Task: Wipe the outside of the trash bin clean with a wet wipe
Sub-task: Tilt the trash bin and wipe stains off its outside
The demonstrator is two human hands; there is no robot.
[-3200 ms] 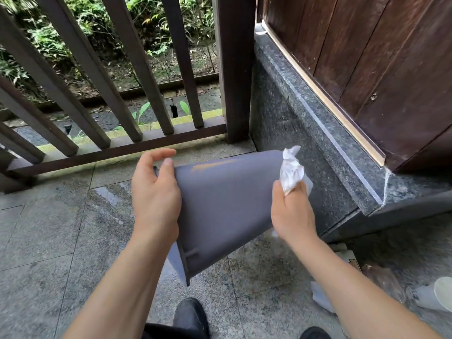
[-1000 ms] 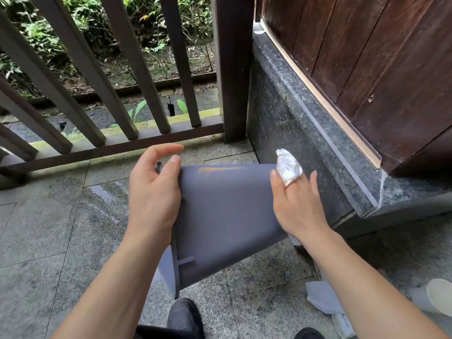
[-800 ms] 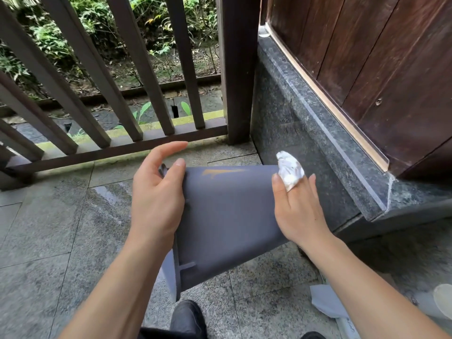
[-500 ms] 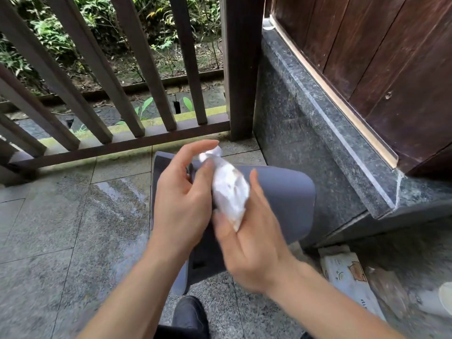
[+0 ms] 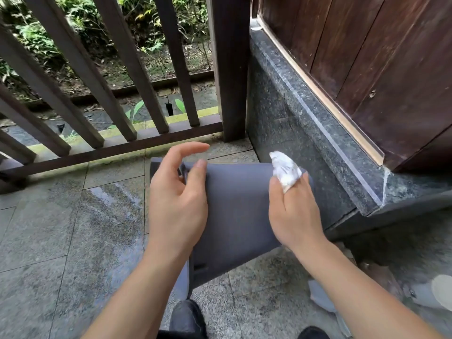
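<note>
A grey plastic trash bin (image 5: 239,209) is tipped on its side above the stone floor, its flat side facing up. My left hand (image 5: 177,199) holds its left edge, thumb on the top face and fingers curled over the far edge. My right hand (image 5: 291,214) lies on the bin's right part and pinches a crumpled white wet wipe (image 5: 285,171) between its fingers, pressing it against the bin near the far right corner.
A dark wooden railing (image 5: 117,94) runs along the far side, with a post (image 5: 230,69) at its right end. A granite ledge (image 5: 305,123) under a wooden wall stands to the right. Wrappers and a white cup (image 5: 442,291) lie on the floor at bottom right. My shoe (image 5: 187,316) is below the bin.
Half a second ago my right hand held the wipe near the bin's left side by my left hand; it has swept back to the far right corner. The orange smear seen earlier no longer shows.
</note>
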